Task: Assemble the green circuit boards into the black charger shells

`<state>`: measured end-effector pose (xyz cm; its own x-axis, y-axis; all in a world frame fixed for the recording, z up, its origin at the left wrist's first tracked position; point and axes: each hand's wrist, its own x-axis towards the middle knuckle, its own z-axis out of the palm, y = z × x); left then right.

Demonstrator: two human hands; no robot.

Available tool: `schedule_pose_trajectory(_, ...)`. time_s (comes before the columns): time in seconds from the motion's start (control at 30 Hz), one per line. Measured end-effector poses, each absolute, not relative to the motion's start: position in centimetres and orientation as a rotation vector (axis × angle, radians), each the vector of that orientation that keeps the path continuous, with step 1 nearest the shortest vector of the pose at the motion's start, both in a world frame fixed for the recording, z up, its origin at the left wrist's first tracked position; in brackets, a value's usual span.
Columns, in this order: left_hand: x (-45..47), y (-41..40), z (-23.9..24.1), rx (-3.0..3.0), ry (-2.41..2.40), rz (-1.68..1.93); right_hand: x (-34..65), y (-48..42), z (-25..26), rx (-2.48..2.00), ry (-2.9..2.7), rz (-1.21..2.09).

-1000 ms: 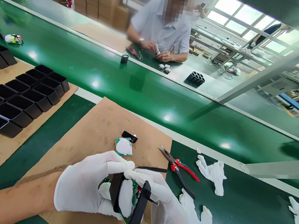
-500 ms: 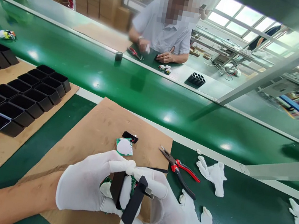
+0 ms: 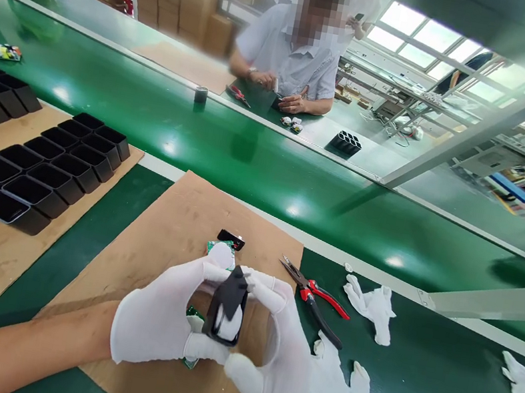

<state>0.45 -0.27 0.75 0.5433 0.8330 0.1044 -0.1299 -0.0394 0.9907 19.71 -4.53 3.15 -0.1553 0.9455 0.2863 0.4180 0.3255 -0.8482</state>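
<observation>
Both my hands wear white gloves and meet over a brown cardboard sheet. My left hand and my right hand pinch one black plastic part from both sides. A white disc and a bit of green circuit board show inside and below it. Just beyond my fingers lie a green board with a white disc and a small black piece.
Red-handled pliers and loose white gloves lie to the right on the green mat. Rows of black open casings sit at left. A green conveyor belt runs across, with a seated person working beyond it.
The black part has swung from tilted beside the board to sit over the white disc. My hands have risen and closed in around it. The tweezers have gone from sight.
</observation>
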Motion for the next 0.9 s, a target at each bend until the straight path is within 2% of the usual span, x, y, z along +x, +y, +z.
schedule_pose_trajectory(0.23, 0.8, 0.3, 1.6, 1.318, 0.793, 0.909, 20.3, -5.0, 2.6, -1.284, -1.726, 0.538)
schedule_pose_trajectory(0.47, 1.1, -0.2, 0.4, 1.563, 1.004, 1.058, 17.9, -5.4, 2.0, -1.273, -1.990, -0.033)
schedule_pose_trajectory(0.67, 1.5, -0.8, -1.8, 1.916, 1.254, 1.132, 17.6, -5.0, 0.8, -1.304, -1.875, -0.123)
schedule_pose_trajectory(0.9, 1.8, -0.5, -2.2, 1.771, 0.983, 1.144, 18.1, -4.8, 1.3, -1.277, -1.852, -0.178)
